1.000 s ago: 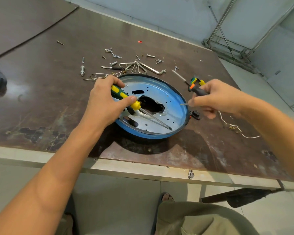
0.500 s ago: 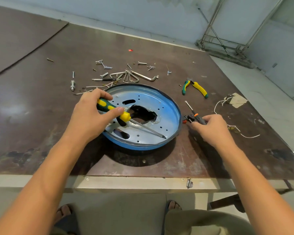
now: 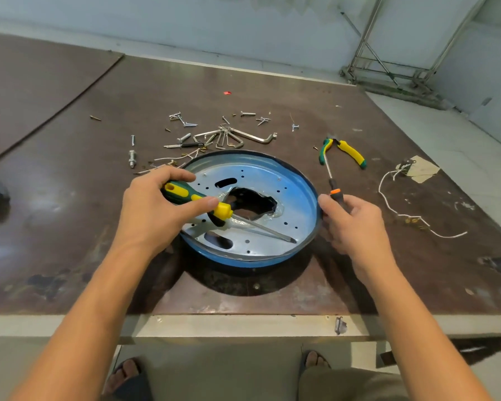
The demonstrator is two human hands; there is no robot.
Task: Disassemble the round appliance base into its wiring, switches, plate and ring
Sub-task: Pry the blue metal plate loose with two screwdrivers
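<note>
The round base point(image 3: 252, 257) sits on the tabletop point(image 3: 70, 227), ring up, with the holed plate point(image 3: 289, 198) inside it. Over the base's left side, the left hand point(image 3: 154, 204) grips a large screwdriver point(image 3: 197, 199), its tip near the right rim. At that rim the right hand point(image 3: 353, 224) is curled round a small screwdriver point(image 3: 334, 192). Prying probably goes best with the rim steadied and the tip seated under the plate's edge. Right of the base lies wire point(image 3: 388, 204). Behind the base lie pliers point(image 3: 350, 150) and screws point(image 3: 185, 123).
</note>
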